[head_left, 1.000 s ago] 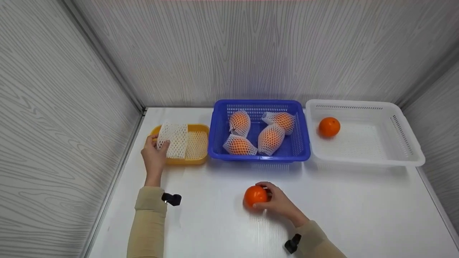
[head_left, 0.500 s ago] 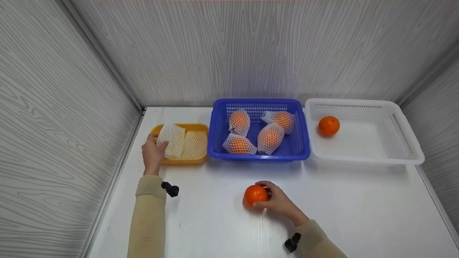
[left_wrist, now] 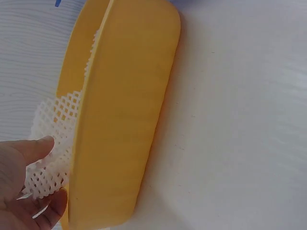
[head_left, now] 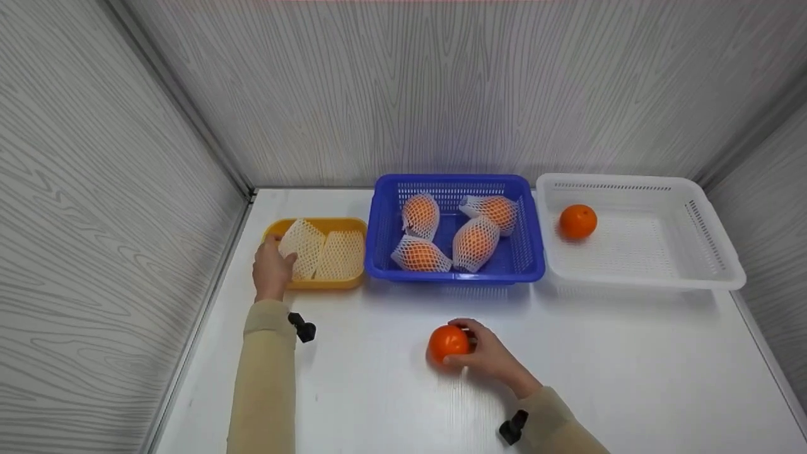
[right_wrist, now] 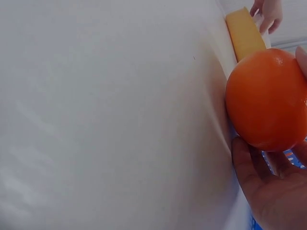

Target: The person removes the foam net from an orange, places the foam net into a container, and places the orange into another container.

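My left hand [head_left: 272, 270] is at the left side of a yellow tray [head_left: 328, 285], with a white foam fruit net [head_left: 302, 249] between thumb and fingers. In the left wrist view the thumb lies over the foam net [left_wrist: 50, 139] and the fingertips are below, by the tray wall [left_wrist: 120, 115]. Another foam net [head_left: 342, 255] lies flat in the tray's right half. My right hand [head_left: 492, 356] grips a bare orange [head_left: 449, 343] low over the white table. In the right wrist view, fingers curl under the orange [right_wrist: 268, 100] and the thumb touches its far side.
A blue basket [head_left: 455, 276] in the middle holds several oranges in foam nets, one of them a netted orange [head_left: 476, 244]. Right of it stands a white basket [head_left: 649, 280] with one bare orange [head_left: 578, 222]. Wood-patterned panels [head_left: 403, 94] enclose the table.
The left hand has lowered the foam net into the tray and turned it slightly; the net now tilts beside the other one. The right hand and its orange have hardly moved.
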The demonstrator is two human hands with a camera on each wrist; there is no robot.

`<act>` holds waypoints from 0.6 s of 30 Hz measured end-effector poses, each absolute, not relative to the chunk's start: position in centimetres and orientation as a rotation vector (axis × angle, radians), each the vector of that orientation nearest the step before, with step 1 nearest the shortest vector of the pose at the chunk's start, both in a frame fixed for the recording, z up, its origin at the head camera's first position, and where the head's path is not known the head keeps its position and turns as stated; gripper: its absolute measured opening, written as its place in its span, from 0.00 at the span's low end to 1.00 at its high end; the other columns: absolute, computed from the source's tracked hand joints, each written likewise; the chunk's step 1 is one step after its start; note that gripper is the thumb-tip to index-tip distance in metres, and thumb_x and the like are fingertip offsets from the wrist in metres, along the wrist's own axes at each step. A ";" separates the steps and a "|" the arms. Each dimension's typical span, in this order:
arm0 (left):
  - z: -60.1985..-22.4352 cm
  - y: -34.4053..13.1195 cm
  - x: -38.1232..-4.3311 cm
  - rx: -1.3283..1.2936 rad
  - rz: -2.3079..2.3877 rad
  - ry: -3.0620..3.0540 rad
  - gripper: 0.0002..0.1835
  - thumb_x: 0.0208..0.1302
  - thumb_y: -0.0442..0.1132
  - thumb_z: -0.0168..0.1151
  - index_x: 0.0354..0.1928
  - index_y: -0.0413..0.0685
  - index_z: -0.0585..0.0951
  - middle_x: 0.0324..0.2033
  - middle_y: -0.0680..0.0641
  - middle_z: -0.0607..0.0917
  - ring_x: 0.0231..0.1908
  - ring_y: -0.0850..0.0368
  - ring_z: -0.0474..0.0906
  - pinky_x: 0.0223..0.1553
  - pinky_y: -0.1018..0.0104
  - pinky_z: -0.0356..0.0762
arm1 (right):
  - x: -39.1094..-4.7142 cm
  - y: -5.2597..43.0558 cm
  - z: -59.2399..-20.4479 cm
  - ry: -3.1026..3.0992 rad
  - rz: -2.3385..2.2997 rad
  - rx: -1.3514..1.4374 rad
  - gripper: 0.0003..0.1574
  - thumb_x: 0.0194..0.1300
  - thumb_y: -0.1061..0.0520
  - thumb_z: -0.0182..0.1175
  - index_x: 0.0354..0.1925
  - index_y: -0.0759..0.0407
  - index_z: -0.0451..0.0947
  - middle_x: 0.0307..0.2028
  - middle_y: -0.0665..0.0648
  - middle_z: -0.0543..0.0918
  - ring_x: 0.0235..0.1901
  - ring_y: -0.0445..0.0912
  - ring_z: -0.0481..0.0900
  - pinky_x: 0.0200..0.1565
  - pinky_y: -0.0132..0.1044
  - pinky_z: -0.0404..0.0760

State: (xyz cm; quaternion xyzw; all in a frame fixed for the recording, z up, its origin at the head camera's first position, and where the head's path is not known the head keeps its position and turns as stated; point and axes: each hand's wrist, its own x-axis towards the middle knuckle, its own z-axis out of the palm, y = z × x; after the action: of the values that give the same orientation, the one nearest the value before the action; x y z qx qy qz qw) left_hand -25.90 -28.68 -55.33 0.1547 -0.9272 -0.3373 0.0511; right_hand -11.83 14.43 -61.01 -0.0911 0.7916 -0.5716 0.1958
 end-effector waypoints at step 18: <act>-56.6 -28.0 -25.1 0.236 -0.627 -2.940 0.11 0.64 0.34 0.64 0.45 0.33 0.84 0.45 0.32 0.81 0.46 0.34 0.76 0.47 0.43 0.74 | -11.9 14.4 -61.1 2.212 -1.599 -0.238 0.44 0.53 0.46 0.75 0.63 0.57 0.69 0.59 0.59 0.74 0.52 0.54 0.74 0.56 0.53 0.74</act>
State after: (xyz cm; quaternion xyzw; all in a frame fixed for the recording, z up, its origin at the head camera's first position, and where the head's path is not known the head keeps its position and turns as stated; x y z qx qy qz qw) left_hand -25.12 -28.01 -56.61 0.0781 -0.9731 -0.2075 0.0632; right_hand -11.90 14.40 -61.05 -0.0853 0.7910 -0.5719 0.1997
